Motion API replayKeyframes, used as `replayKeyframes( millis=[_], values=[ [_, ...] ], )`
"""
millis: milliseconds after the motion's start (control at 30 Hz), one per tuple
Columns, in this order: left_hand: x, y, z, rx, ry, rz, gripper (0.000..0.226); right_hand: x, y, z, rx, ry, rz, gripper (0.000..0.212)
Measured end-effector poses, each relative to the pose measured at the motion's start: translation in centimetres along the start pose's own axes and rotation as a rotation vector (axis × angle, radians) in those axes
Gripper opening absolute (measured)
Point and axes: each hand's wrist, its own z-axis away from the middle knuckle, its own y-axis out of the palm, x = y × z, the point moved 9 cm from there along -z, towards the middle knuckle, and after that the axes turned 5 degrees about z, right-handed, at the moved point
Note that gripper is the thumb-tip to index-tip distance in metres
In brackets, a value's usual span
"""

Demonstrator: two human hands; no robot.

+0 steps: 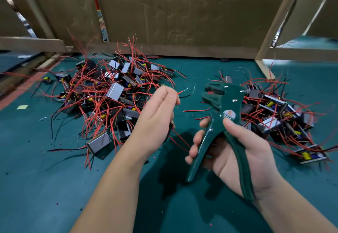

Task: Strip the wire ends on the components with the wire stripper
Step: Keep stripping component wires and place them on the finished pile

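the wire stripper (222,104), dark green, stands head-up in the middle of the view, its two handles spread apart; the right hand (237,152) grips it, fingers curled round one handle, the other handle against the palm, thumb pressed on the body just below the label; left of the wire stripper, apart from its head, the left hand (157,117) pinches a red wire (180,92) between thumb and fingertips, the wire's tip pointing toward the stripper's head; a dark component body (171,127) shows under that palm, mostly hidden; further left of the wire stripper lies a big pile of components (111,93) tangled in red and black leads; a second pile (278,117) lies just right of and behind it; both rest on a teal surface (45,177); beyond the wire stripper stands a cardboard wall (182,22) in a wooden frame (279,18)
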Motion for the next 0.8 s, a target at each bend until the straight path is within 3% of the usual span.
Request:
replayKeyframes(
  millis=[100,367,800],
  values=[
    [-1.0,-0.5,0.0,-0.031,0.084,-0.081,0.020,0.8,-0.6,-0.2,0.003,0.007,-0.022,0.050],
    [-1.3,-0.1,0.1,0.015,0.153,-0.171,0.021,-1.3,2.2,1.1,0.304,0.201,-0.046,0.038],
    [-1.7,0.0,0.2,0.067,0.178,-0.247,0.022,-1.2,2.0,1.2,0.309,0.209,0.038,0.035]
  ],
)
